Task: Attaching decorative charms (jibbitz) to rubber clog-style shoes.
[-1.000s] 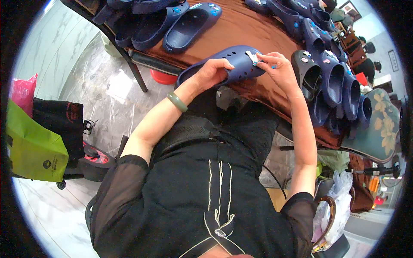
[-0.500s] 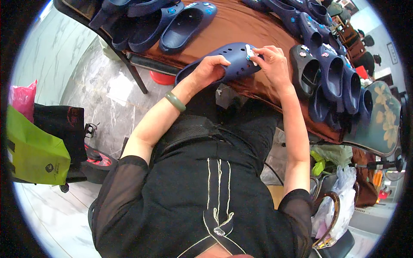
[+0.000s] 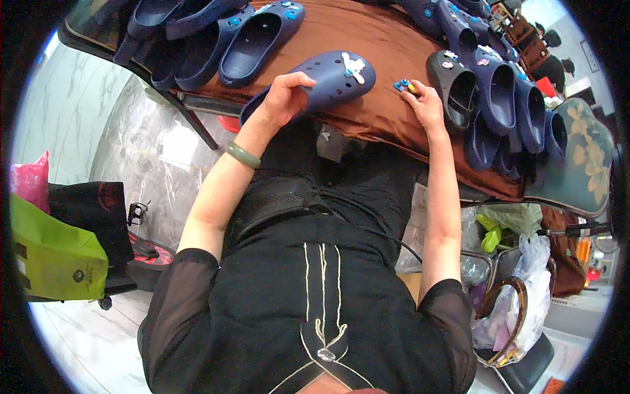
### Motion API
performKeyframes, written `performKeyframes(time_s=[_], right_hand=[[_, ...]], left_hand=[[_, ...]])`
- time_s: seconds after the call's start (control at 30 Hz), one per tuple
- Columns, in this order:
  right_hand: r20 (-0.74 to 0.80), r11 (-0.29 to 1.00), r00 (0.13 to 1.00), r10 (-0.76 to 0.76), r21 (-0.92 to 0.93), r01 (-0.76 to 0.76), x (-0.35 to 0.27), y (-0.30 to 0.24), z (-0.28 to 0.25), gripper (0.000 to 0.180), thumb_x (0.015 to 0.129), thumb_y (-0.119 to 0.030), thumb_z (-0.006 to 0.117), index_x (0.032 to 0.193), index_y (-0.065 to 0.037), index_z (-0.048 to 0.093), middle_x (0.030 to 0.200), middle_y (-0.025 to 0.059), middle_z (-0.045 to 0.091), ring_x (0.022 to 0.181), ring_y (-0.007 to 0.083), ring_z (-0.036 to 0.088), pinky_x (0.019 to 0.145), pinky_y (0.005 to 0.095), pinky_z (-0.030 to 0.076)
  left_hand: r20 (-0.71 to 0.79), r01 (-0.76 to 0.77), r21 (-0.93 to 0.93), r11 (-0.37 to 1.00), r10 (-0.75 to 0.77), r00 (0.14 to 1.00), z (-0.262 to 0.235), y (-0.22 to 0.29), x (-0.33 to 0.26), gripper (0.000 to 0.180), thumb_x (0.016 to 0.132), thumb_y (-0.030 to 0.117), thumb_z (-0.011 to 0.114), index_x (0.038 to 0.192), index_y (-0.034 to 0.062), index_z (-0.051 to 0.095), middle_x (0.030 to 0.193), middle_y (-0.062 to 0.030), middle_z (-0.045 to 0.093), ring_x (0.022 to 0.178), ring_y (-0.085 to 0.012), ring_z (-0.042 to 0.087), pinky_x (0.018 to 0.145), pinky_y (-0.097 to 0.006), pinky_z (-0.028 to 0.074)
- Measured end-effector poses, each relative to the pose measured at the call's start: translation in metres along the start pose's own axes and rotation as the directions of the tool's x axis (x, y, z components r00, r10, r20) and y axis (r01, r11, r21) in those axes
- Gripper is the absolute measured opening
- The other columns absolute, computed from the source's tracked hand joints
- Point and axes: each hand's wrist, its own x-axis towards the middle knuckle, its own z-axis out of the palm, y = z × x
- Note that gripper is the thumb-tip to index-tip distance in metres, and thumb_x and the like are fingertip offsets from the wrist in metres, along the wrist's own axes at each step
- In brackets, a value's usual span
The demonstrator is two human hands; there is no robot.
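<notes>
My left hand grips a navy clog by its side, toe pointing right, over the near edge of the cloth-covered table. A white figure-shaped shoe charm sits on the clog's holed toe. Further right, my right hand is closed in a pinch at small blue-and-yellow shoe charms above the brown cloth. Whether it holds one charm or more is too small to tell. Beside that hand lies a black clog with charms on it.
Several navy clogs are lined up at the table's far left, more navy clogs at the right. Brown cloth covers the table. A patterned chair seat stands right; a green bag is at the left.
My right hand has left the clog's toe and moved right to the small charms. The white charm now lies flat on the toe. My left hand and the clog have shifted slightly left.
</notes>
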Motion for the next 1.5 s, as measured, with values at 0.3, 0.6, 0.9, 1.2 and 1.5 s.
performKeyframes(time_s=[0.3,0.6,0.9,1.2,1.5], right_hand=[[-0.304,0.973,0.952,0.035,0.229,0.037,-0.014,-0.006,0.006,0.02,0.088,-0.019,0.06,0.096,-0.003,0.067,0.086,0.0078,0.067,0.078,0.0188,0.062,0.071,0.0295,0.047],[-0.042,0.787,0.92,-0.389,0.503,0.356,-0.03,-0.144,-0.013,0.012,0.082,-0.012,0.065,0.09,-0.002,0.067,0.095,0.0048,0.064,0.089,0.0159,0.057,0.08,0.0272,0.044],[0.542,0.86,0.668,-0.51,0.301,0.412,0.049,-0.201,-0.004,0.02,0.075,-0.019,0.07,0.085,-0.002,0.068,0.104,0.0069,0.06,0.098,0.0183,0.054,0.086,0.0298,0.041],[0.757,0.92,0.537,-0.372,0.224,0.321,0.073,-0.209,0.014,0.017,0.077,-0.016,0.069,0.084,-0.001,0.065,0.088,0.0025,0.061,0.081,0.0098,0.054,0.076,0.0244,0.043],[0.819,0.861,0.529,-0.222,-0.09,0.501,0.081,-0.231,0.016,0.046,0.072,-0.039,0.073,0.1,-0.005,0.058,0.098,0.0107,0.063,0.088,0.0209,0.059,0.076,0.0325,0.046]], left_hand=[[0.112,-0.027,-0.013,1.0,0.028,0.993,-0.008,-0.009,-0.001,0.052,0.069,0.012,0.056,0.119,-0.0022,0.05,0.113,-0.0127,0.058,0.103,-0.0236,0.056,0.093,-0.035,0.042],[0.11,-0.083,-0.014,0.996,0.084,0.99,-0.02,-0.018,0.0,0.046,0.069,0.006,0.058,0.114,-0.0019,0.053,0.107,-0.0096,0.06,0.097,-0.0188,0.058,0.09,-0.033,0.045],[0.141,-0.024,-0.024,0.999,0.027,0.99,-0.027,-0.02,0.0,0.047,0.07,0.001,0.06,0.116,0.0002,0.05,0.105,-0.0073,0.061,0.092,-0.0158,0.06,0.084,-0.03,0.048],[0.181,-0.032,-0.051,0.998,0.041,0.983,-0.032,-0.021,0.005,0.037,0.072,0.003,0.063,0.108,0.0011,0.054,0.096,-0.0057,0.062,0.087,-0.0155,0.061,0.079,-0.027,0.049],[0.174,0.009,0.033,0.999,-0.015,0.985,-0.033,-0.018,0.006,0.03,0.072,0.004,0.064,0.102,-0.0001,0.059,0.096,-0.0069,0.064,0.087,-0.0157,0.062,0.082,-0.028,0.048]])
